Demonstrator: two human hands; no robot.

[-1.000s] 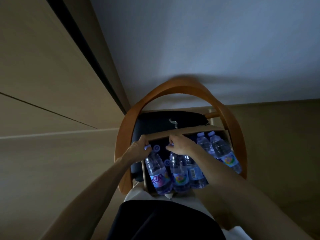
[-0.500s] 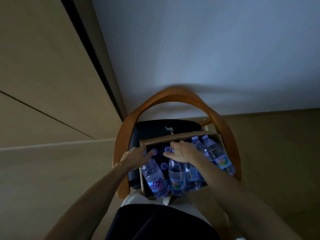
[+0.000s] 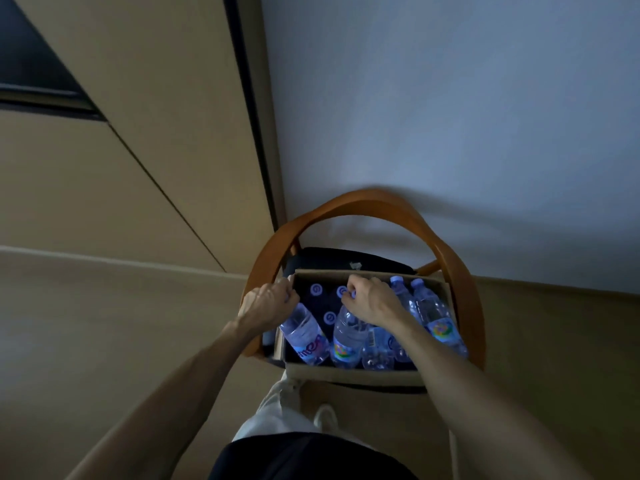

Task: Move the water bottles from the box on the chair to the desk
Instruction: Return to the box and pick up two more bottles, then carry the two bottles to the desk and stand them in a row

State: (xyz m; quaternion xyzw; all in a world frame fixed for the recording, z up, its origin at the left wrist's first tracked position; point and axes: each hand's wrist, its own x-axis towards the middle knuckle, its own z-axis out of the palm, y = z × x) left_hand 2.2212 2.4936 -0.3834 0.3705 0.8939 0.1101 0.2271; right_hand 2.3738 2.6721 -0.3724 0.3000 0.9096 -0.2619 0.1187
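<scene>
Both hands on bottle tops in the box (image 3: 360,374)
Lower centre: left hand (image 3: 268,303) fingers curled round one bottle (image 3: 304,336) neck; right hand (image 3: 372,301) fingers pinch another bottle's (image 3: 348,341) cap

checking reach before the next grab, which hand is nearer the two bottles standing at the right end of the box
Right. The right hand is in the middle of the box, right beside the two bottles. The left hand is at the box's far left corner.
</scene>
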